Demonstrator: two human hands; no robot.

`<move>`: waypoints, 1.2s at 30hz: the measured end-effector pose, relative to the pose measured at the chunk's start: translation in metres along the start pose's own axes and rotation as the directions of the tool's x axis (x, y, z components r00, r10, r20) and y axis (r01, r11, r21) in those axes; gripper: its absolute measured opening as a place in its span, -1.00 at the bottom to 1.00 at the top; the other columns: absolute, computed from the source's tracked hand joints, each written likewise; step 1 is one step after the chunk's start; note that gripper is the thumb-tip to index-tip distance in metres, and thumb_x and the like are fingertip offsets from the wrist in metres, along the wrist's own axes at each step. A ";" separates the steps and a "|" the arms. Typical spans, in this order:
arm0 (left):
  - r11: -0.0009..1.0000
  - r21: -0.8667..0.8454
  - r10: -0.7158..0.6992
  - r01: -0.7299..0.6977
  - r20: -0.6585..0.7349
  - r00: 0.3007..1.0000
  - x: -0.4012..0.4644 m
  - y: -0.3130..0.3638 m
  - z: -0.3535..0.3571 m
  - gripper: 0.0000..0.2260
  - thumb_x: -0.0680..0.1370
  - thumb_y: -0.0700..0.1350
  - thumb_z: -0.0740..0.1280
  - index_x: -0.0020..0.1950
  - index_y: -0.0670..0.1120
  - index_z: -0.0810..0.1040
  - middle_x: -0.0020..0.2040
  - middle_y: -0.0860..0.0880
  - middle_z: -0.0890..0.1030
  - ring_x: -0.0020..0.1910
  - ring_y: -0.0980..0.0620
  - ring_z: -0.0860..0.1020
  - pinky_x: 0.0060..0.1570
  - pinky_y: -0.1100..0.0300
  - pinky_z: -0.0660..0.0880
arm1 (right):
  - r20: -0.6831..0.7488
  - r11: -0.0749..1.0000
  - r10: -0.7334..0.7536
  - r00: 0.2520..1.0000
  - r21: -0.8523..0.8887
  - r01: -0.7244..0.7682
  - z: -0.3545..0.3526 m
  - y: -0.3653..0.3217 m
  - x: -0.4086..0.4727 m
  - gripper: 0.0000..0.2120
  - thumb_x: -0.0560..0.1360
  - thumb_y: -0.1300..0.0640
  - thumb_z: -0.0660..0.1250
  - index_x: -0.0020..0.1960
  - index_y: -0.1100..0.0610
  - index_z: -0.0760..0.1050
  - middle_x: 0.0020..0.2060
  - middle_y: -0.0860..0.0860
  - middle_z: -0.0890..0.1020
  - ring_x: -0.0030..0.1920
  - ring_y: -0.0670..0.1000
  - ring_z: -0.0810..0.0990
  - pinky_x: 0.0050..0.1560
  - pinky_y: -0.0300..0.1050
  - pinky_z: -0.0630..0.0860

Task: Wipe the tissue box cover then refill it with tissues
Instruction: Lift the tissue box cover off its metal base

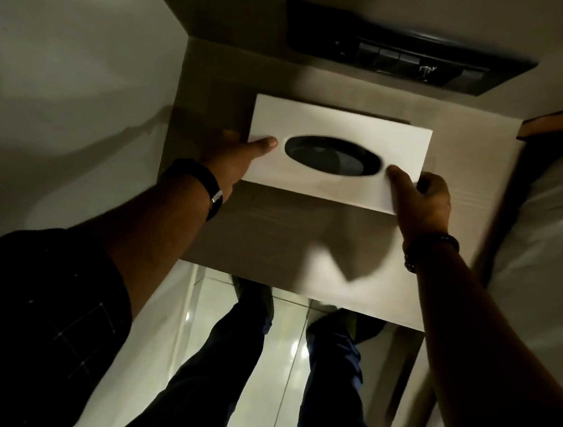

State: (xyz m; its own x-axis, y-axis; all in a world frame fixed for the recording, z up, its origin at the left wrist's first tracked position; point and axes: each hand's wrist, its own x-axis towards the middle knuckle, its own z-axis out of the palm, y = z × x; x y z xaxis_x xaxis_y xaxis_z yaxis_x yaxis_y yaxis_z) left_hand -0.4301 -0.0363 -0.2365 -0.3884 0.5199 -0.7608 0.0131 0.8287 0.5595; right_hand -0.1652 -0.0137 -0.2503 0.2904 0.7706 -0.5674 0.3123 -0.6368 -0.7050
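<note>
A white rectangular tissue box cover (340, 122) with a dark oval opening in its top sits over a brownish bedside tabletop (272, 226). No tissue shows through the oval; its inside looks dark. My left hand (233, 164) grips the cover's left end, thumb on top near the oval. My right hand (422, 202) grips the right front corner, thumb on top. Both wrists wear dark bands. A pale blurred patch (333, 263), possibly a cloth or tissue, lies near the table's front edge below my right wrist.
A dark switch panel (408, 57) is set in the wall behind the table. A pale wall (61, 89) closes the left side. A bed with white sheets (554, 222) borders the right. My legs and shoes stand on glossy floor tiles (285, 368) below.
</note>
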 end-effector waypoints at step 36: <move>0.993 -0.076 0.095 -0.088 0.093 0.991 -0.010 0.000 0.003 -0.74 0.51 0.08 0.39 0.13 0.05 0.48 -0.01 0.07 0.60 -0.08 0.12 0.59 -0.20 0.24 0.52 | -0.090 0.996 -0.042 0.995 0.080 0.050 -0.007 0.000 -0.008 -0.46 0.44 -0.25 0.36 -0.41 0.16 0.34 -0.48 0.04 0.31 -0.42 0.00 0.28 -0.35 -0.19 0.28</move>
State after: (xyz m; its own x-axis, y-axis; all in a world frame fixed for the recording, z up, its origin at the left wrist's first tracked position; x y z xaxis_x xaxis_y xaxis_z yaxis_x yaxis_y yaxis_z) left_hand -0.4233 -0.0412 -0.2301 -0.2983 0.6131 -0.7315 -0.0233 0.7615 0.6477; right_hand -0.1611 -0.0196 -0.2428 0.3575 0.7911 -0.4963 0.2532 -0.5936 -0.7639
